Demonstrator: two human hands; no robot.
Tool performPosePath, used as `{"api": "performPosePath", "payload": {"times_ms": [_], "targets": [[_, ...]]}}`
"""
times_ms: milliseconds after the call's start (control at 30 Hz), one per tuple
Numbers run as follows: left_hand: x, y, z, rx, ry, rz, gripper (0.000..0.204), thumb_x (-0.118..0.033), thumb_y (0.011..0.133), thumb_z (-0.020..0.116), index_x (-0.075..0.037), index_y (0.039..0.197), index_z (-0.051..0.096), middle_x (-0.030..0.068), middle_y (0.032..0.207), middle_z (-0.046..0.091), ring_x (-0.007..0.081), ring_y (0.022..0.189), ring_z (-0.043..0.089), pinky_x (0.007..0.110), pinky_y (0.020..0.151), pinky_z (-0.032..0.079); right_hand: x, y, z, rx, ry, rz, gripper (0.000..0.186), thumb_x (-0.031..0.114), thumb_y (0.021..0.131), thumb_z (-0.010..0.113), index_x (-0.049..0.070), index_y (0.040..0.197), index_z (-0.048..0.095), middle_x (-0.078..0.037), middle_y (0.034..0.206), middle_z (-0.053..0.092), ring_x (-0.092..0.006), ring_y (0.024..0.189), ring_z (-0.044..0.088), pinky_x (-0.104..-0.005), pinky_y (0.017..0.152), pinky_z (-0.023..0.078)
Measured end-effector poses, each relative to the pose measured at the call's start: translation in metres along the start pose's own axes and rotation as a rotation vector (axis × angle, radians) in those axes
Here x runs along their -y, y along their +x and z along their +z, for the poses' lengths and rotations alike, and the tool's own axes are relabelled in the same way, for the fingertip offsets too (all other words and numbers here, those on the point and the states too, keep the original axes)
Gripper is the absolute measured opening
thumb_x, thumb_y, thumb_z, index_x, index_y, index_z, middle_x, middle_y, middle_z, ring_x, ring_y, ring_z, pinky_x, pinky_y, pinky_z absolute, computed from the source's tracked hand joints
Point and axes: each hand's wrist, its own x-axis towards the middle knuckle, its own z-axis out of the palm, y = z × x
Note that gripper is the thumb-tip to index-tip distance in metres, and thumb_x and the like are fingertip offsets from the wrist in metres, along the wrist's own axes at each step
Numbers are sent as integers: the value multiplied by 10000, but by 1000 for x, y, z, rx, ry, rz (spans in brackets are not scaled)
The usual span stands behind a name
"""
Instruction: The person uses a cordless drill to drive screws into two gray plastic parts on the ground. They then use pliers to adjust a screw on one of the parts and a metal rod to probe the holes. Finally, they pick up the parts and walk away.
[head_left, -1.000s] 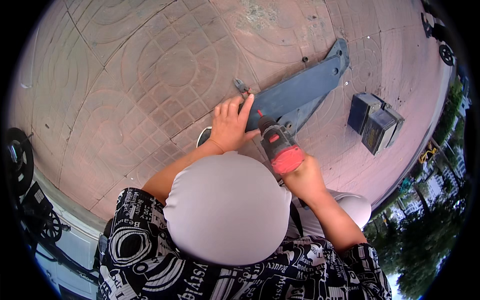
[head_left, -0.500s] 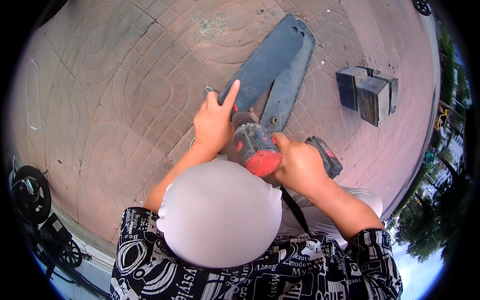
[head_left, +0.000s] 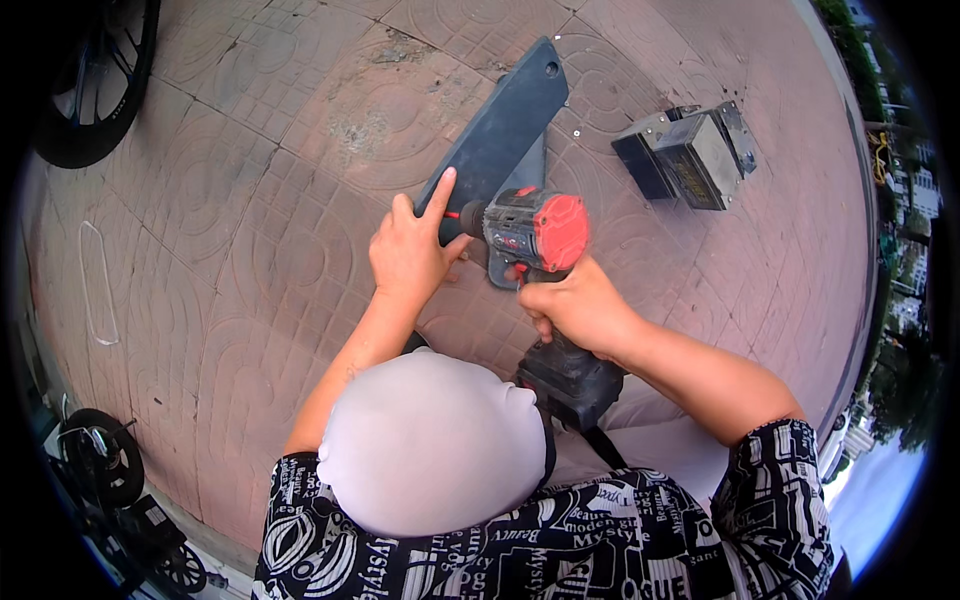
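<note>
My right hand [head_left: 580,308] is wrapped round the handle of a black and red cordless drill [head_left: 515,228], its index finger near the trigger. The drill's front end points left, against the near end of a long dark grey panel [head_left: 505,125]. That end is gripped by my left hand [head_left: 408,245], with the index finger stretched along the panel's face and the thumb close to the chuck. The panel stands tilted on its edge; at its far end is a round hole. A second grey piece [head_left: 532,165] lies partly hidden behind the panel and drill. The bit's tip is hard to make out.
Several dark box-shaped blocks [head_left: 690,160] stand together on the patterned paving [head_left: 300,220] to the right. A thin white loop [head_left: 98,285] lies at the left. Wheels [head_left: 95,120] show at the upper left and lower left [head_left: 105,455].
The drill has swung from pointing away from me to pointing left. The panel has tipped up on its edge, my left hand still on its near end. The whole view has shifted.
</note>
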Motion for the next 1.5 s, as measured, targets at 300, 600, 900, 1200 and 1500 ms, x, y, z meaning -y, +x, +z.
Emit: {"api": "performPosePath", "payload": {"times_ms": [300, 600, 900, 1200, 1500], "targets": [[-21, 18, -9, 66, 98, 93, 833, -70, 795, 648, -446, 1474, 346, 89, 855, 475, 274, 685, 623, 404, 547, 512, 12, -29, -15, -182, -1155, -421, 287, 123, 770, 646, -13, 1014, 579, -212, 762, 672, -405, 750, 671, -490, 657, 527], [-40, 51, -22, -10, 142, 239, 856, -207, 721, 778, -419, 1455, 391, 104, 894, 501, 283, 722, 632, 406, 591, 537, 11, -29, -31, -345, -944, -473, 212, 117, 772, 643, -9, 939, 614, -213, 726, 657, -357, 721, 691, -459, 648, 532], [-50, 70, -14, -46, 107, 102, 952, -376, 628, 862, -435, 1451, 388, 81, 888, 505, 274, 744, 637, 392, 590, 528, 1, -2, -26, -154, 299, -176, 78, 87, 799, 611, 12, 788, 592, -1, 636, 544, -88, 526, 509, -284, 469, 436], [-38, 66, -4, 12, 170, 127, 908, -263, 697, 819, -466, 1455, 363, 95, 896, 522, 296, 742, 648, 410, 602, 544, 11, -13, -35, -325, -999, -448, 254, 102, 766, 638, -30, 977, 589, -212, 758, 661, -384, 799, 678, -483, 676, 515], [-39, 68, -10, 218, 177, 279, 893, -276, 697, 825, -462, 1446, 376, 110, 942, 566, 282, 795, 666, 394, 646, 558, 18, -15, -50, -164, -1558, -590, 236, 89, 758, 644, 22, 977, 587, -154, 800, 682, -320, 745, 686, -444, 624, 532]]}}
